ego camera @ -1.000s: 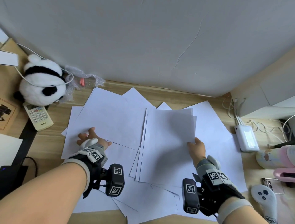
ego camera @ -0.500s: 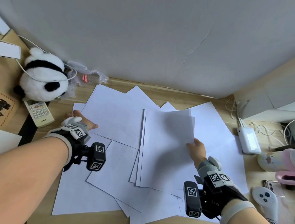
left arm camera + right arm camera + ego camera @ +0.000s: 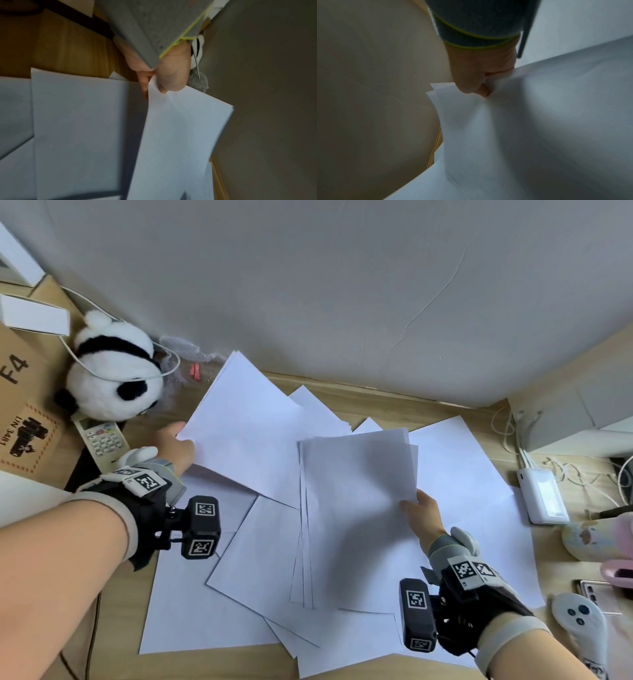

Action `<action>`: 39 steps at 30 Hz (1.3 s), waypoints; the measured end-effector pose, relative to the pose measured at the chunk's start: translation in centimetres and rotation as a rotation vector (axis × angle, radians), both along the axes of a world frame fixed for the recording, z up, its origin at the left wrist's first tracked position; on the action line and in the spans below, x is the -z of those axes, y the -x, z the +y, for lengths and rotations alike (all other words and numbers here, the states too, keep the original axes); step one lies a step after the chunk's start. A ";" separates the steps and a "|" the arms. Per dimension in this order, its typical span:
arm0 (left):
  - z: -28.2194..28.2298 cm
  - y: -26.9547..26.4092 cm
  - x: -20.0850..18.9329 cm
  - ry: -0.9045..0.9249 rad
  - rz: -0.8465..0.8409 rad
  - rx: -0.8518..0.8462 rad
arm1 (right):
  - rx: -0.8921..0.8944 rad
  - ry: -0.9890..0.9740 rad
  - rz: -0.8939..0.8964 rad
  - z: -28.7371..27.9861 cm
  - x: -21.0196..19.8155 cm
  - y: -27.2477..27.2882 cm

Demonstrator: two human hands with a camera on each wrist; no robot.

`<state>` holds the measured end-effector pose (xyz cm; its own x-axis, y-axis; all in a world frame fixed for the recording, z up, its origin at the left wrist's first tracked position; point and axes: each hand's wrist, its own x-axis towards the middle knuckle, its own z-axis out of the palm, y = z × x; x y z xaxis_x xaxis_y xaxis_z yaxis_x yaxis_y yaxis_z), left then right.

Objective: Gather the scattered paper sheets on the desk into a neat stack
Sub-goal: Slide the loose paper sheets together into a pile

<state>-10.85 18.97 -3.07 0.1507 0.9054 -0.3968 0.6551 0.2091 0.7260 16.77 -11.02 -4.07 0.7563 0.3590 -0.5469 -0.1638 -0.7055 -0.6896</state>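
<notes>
1. While loose white sheets (image 3: pixel 212 604) lie overlapping across the near part of the wooden desk (image 3: pixel 568 580), the right hand (image 3: pixel 422 513) pinches the right edge of a gathered bundle of paper (image 3: pixel 356 508), thumb on top and fingers under it.
2. In the right wrist view the thumb (image 3: pixel 467 81) and a fingertip are closed on the slightly fanned corner of that bundle (image 3: pixel 488 128).
3. The bundle's edges are not yet squared; it sits over the middle of the spread, with more sheets showing beneath it on both sides.
4. Farther left, the left hand (image 3: pixel 176 445) grips the left corner of a large sheet (image 3: pixel 250 433), which is lifted off the desk and angled toward the wall.
5. The left wrist view shows the thumb (image 3: pixel 171 79) pressing on top of this paper (image 3: pixel 180 135) and the fingers under it; the stepped far corner suggests more than one sheet.
6. Just beyond the left hand lies a remote control (image 3: pixel 102 440), and behind it a plush panda (image 3: pixel 113 378) beside a cardboard box (image 3: pixel 24 412).
7. On the right side sit a white charger (image 3: pixel 543 496) with cables, a phone (image 3: pixel 597 594) and a grey controller (image 3: pixel 579 621).
8. The grey wall (image 3: pixel 342 285) closes the back.
</notes>
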 end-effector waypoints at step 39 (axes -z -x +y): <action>-15.5 -5.0 -0.3 0.803 -0.032 0.199 | 0.078 0.140 0.041 -8.7 1.0 3.8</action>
